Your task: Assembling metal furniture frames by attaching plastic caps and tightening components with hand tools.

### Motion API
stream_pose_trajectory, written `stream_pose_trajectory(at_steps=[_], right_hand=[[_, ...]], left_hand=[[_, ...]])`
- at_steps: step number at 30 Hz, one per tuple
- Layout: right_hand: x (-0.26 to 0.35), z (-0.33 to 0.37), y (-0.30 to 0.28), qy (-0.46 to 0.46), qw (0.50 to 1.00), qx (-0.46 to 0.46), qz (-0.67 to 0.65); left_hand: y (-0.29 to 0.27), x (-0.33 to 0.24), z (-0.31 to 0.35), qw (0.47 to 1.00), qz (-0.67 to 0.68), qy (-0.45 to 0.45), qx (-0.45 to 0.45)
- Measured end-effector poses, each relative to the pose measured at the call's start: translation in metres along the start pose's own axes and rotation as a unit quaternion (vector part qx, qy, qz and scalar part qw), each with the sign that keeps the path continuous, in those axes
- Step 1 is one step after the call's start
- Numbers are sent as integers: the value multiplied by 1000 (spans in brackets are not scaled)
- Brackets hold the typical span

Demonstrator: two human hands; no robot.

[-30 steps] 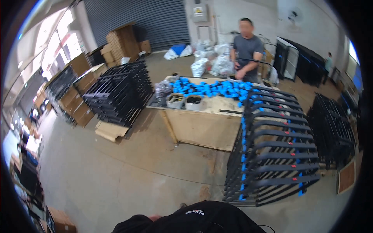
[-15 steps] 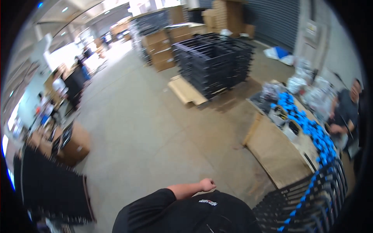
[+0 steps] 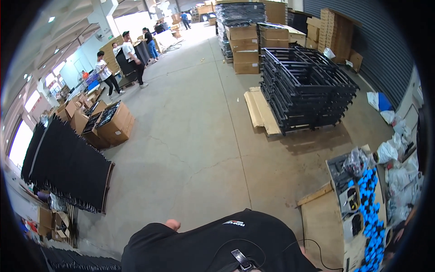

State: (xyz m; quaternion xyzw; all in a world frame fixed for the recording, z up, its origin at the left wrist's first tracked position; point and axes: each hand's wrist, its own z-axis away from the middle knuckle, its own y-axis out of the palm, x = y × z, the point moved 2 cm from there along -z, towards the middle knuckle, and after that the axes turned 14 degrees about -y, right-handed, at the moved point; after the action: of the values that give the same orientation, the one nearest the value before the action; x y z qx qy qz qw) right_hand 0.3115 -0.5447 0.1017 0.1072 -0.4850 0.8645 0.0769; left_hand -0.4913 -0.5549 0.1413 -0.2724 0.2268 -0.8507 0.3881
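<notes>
My left hand [image 3: 172,225] shows as a small blurred bit of skin past the black sleeve at the lower edge. Its fingers cannot be made out, and no object appears in it. Below and beside it is my black shirt [image 3: 195,240], with a thin cable and a small clipped device [image 3: 241,259] on the chest. My right hand is out of view; only a sliver of skin shows by the shirt's right side. Nearest on that side is a workbench [image 3: 337,199] with a heap of blue and black small parts [image 3: 369,213].
A tall stack of black metal frames [image 3: 308,90] stands ahead right beside flat cardboard [image 3: 263,111]. Cartons [image 3: 244,50] rise behind it. At left are a stack of black panels [image 3: 68,163] and open boxes [image 3: 115,124]. Several people [image 3: 131,59] stand far left. Concrete floor runs between.
My view has swung right-to-left across the scene, so the frames and bench sit farther right. My left forearm, earlier across my front, has dropped back to the left. Far people have come into clearer sight.
</notes>
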Motion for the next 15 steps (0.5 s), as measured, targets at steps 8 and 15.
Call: stream_pose_trajectory(at_steps=[8, 15], right_hand=[[1, -266, -204, 31, 886, -285, -363], [117, -310, -253, 63, 927, -110, -354]], left_hand=[[-21, -237, 115, 973, 137, 184, 20], [-112, -399, 13, 947, -5, 322, -21]])
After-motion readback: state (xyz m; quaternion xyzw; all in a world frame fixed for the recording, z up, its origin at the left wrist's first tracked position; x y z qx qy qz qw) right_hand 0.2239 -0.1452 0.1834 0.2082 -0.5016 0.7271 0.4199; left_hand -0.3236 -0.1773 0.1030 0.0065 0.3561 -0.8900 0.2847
